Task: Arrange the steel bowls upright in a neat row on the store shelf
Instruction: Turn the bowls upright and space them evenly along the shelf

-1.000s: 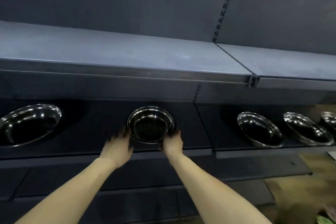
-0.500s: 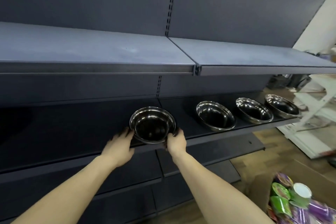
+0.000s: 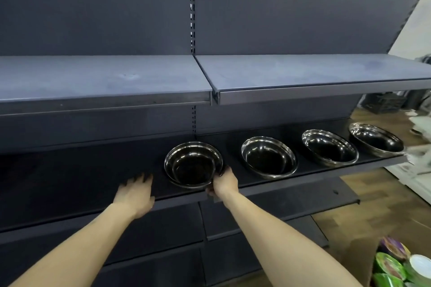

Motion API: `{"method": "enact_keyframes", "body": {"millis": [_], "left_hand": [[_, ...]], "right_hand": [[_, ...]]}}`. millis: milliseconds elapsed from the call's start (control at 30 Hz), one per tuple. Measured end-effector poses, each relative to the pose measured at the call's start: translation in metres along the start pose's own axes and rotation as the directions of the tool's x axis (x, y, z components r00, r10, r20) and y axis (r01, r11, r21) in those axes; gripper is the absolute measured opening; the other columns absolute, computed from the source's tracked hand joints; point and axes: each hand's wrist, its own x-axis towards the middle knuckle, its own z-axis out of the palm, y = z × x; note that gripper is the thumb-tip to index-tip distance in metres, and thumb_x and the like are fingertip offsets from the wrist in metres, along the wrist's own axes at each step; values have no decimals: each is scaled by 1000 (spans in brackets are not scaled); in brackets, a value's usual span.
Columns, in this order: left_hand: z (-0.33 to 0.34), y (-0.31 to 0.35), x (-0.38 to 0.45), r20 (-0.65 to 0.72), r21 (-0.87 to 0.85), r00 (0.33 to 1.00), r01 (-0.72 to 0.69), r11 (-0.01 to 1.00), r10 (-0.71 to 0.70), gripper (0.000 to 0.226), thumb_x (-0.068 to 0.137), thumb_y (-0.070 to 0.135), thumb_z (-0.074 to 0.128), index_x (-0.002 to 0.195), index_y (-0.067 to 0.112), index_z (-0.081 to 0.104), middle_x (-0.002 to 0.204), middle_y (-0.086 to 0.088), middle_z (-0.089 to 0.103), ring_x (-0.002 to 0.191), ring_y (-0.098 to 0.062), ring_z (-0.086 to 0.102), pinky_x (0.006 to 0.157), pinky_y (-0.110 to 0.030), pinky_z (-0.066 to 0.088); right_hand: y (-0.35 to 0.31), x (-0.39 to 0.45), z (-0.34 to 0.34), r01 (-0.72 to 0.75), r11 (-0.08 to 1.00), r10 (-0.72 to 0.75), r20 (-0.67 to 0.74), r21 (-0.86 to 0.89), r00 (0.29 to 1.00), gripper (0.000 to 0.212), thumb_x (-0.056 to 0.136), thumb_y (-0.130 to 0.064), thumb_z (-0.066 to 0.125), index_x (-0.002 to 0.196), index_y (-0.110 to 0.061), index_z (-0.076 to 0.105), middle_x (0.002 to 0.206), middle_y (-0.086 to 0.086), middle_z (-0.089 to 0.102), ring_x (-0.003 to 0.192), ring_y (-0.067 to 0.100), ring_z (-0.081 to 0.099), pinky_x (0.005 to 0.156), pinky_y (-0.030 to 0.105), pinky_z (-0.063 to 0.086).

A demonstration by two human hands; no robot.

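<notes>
Right hand [image 3: 224, 183] pinches the rim of the leftmost steel bowl [image 3: 193, 165] on the shelf [image 3: 93, 184]; left hand [image 3: 137, 191] hovers beside it, grip open.

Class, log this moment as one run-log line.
right hand: grips rim of leftmost round steel bowl | left hand: open, off bowl | dark shelf: four bowls

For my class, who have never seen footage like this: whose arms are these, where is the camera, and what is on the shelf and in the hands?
The camera sits on a person's head, looking forward and down, so the two bare arms are that person's own. Four steel bowls stand upright in a row on a dark store shelf. The right hand grips the rim of the leftmost bowl. The left hand is open beside that bowl, not touching it. The other three bowls stand free to the right. The shelf above is bare.
</notes>
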Motion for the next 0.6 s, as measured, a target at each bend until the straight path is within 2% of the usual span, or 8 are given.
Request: {"method": "enact_keyframes", "body": {"millis": [67,133,200,267,333,433,500,600], "left_hand": [[-2,2,0,28,-7,999,26,1000,-26,71,96,39,46,156,21,15,163,-8,14,145,-33,24,113,-44,30],[-3,4,0,51,-9,998,41,999,-40,70,95,39,47,156,20,18,162,-9,15,145,-34,23,114,-45,30],[-4,3,0,63,-9,997,54,999,-53,69,95,40,47,155,19,20,162,-9,16,145,-34,22,114,-46,29],[-5,1,-1,65,-4,996,63,998,-63,68,96,41,47,155,19,21,162,-9,16,145,-34,22,114,-46,30],[-6,-2,-1,58,9,996,60,998,-61,66,96,41,47,154,19,23,161,-9,17,144,-33,24,114,-45,29],[-6,-8,-1,28,38,999,46,998,-47,65,96,40,46,153,20,24,161,-10,16,143,-33,25,113,-45,29],[-6,-13,-1,15,51,999,35,998,-35,65,96,39,46,153,20,24,161,-10,17,143,-33,26,113,-45,29],[-4,-23,-2,20,45,1000,15,999,-16,66,96,39,46,155,21,20,161,-10,18,143,-34,26,114,-46,27]], "right_hand": [[-1,3,1,28,999,-26,26,-41,999,43,103,-26,55,142,-11,44,107,7,69,60,14,70,51,26,61],[0,6,4,46,998,-44,53,-43,998,50,98,-28,63,141,-10,44,111,11,71,70,21,76,63,34,66],[1,5,9,66,996,-61,74,-64,995,52,94,-29,69,138,-11,47,114,11,72,81,23,76,62,30,64],[-1,3,12,88,990,-79,80,-111,994,51,92,-29,70,136,-12,50,116,9,71,93,26,75,63,28,61],[-4,3,13,98,976,-90,51,-195,995,49,92,-30,67,135,-12,52,119,9,71,104,28,71,76,33,58],[-7,0,12,93,947,-94,14,-306,995,51,94,-34,64,138,-11,53,125,9,68,107,29,67,78,33,51],[-9,-4,14,87,918,-114,-48,-386,992,65,93,-40,65,147,-12,46,139,11,58,118,30,62,88,38,55],[-14,-16,23,99,884,-198,-176,-457,964,78,93,-36,67,158,-10,32,155,15,38,141,33,40,105,42,48]]}}
